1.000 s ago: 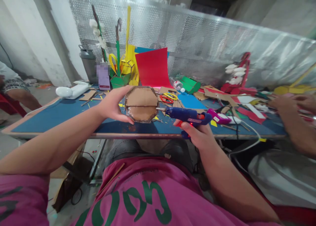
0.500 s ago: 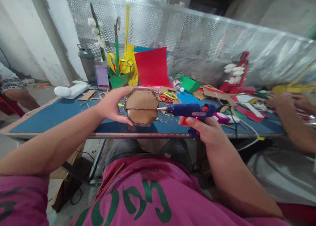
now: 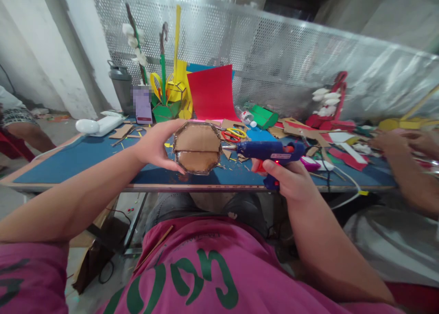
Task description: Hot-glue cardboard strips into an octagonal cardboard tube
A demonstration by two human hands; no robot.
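Note:
Between the thumb and fingers of my left hand (image 3: pixel 159 147) is an octagonal cardboard piece (image 3: pixel 198 138), its brown face toward me. A seam crosses its middle, and shiny glue-like edging runs around its rim. My right hand (image 3: pixel 291 177) is wrapped around the handle of a blue hot glue gun (image 3: pixel 264 150), fingers at the red trigger, a small red light glowing on the grip. The metal nozzle points left and sits at the right edge of the cardboard piece; whether it touches I cannot tell.
Behind lie scissors (image 3: pixel 235 133), a clear bottle (image 3: pixel 247 117), a green paper piece (image 3: pixel 264 116) and cardboard scraps (image 3: pixel 302 130). A red sheet (image 3: pixel 211 92) stands near a phone (image 3: pixel 142 104) and a dark tumbler (image 3: pixel 121 85). At right are another person's hands (image 3: pixel 394 142).
My right hand has drawn the glue gun slightly to the right, so its nozzle has moved from over the seam to the cardboard piece's right edge. My left hand stays nearly still.

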